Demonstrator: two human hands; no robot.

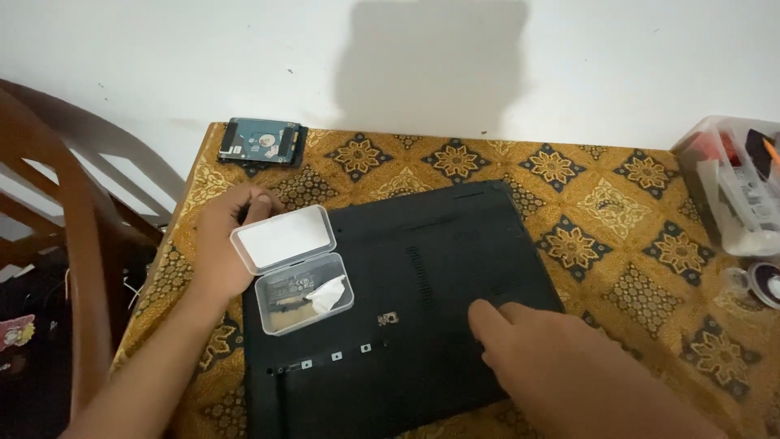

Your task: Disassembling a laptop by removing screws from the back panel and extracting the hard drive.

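left hand (223, 244) is steadying, fingers loosely curled, the opened clear plastic case (294, 268) lying on the upturned laptop (422, 309); right hand (528, 345) is pressing flat, holding nothing

The left hand (223, 244) reaches forward, fingers curled inward, while the right hand (528, 349) lies palm down — index finger (487, 315) stretched out.

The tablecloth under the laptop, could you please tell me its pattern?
Golden-yellow tablecloth with dark floral medallions; head view.
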